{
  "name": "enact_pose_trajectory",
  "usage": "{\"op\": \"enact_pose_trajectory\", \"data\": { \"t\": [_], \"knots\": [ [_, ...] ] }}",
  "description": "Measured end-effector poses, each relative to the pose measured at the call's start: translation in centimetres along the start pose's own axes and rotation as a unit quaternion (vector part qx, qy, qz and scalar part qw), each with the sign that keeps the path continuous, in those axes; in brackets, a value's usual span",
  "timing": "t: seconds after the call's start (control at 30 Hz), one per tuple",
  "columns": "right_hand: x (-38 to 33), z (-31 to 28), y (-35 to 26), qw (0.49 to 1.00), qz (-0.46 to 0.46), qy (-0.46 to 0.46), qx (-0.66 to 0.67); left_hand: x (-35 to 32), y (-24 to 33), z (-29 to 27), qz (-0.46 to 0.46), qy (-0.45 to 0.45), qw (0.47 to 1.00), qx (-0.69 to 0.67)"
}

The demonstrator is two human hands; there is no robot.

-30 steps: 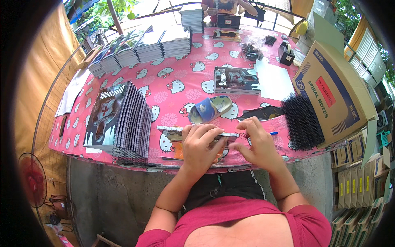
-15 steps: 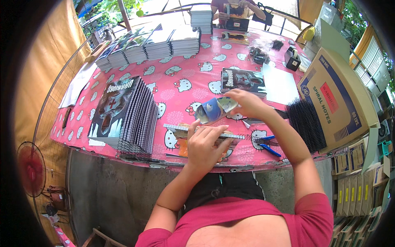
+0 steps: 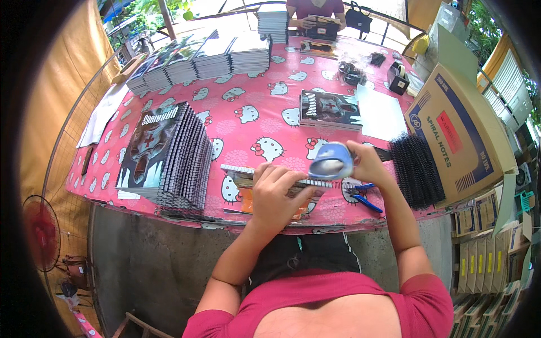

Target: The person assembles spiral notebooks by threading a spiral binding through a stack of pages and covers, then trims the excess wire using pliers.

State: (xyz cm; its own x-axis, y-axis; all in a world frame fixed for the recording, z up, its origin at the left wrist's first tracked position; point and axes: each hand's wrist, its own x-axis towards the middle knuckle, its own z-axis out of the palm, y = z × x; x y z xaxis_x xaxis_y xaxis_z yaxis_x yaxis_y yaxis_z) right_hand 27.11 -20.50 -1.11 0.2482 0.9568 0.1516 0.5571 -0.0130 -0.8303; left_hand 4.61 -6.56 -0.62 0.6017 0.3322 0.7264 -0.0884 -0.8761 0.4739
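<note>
Pink tablecloth [image 3: 234,132] ends just below the notebook [image 3: 239,176], which our left hand [image 3: 279,191] grips between thumb and fingers; if that hold slackened, the book could skew or slip toward the near edge. Beside its right end lie blue-handled pliers [image 3: 367,204], which our right forearm might knock if it swung low. Our right hand [image 3: 363,160] has its fingers closed around a blurred blue slipper [image 3: 331,160], near the notebook's right end; an off-centre knock could bend the wire coil [image 3: 340,184]. Stacked notebooks [image 3: 163,152] limit us leftward, black spirals [image 3: 417,172] and a carton [image 3: 462,135] rightward; between them, bare cloth leaves room toward the dark-covered books [image 3: 329,107].
</note>
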Motion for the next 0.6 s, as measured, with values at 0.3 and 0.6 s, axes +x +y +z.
{"op": "enact_pose_trajectory", "data": {
  "t": [0.3, 0.6],
  "knots": [
    [2.0, 0.9, -0.2, 0.989, -0.024, 0.026, 0.144, 0.5, -0.5, -2.6, -0.101, -0.023, 0.986, 0.128],
    [2.9, 4.1, -6.1, 0.914, 0.001, 0.032, 0.404, -0.3, -2.9, -4.3, -0.117, -0.004, 0.991, 0.069]
  ]
}}
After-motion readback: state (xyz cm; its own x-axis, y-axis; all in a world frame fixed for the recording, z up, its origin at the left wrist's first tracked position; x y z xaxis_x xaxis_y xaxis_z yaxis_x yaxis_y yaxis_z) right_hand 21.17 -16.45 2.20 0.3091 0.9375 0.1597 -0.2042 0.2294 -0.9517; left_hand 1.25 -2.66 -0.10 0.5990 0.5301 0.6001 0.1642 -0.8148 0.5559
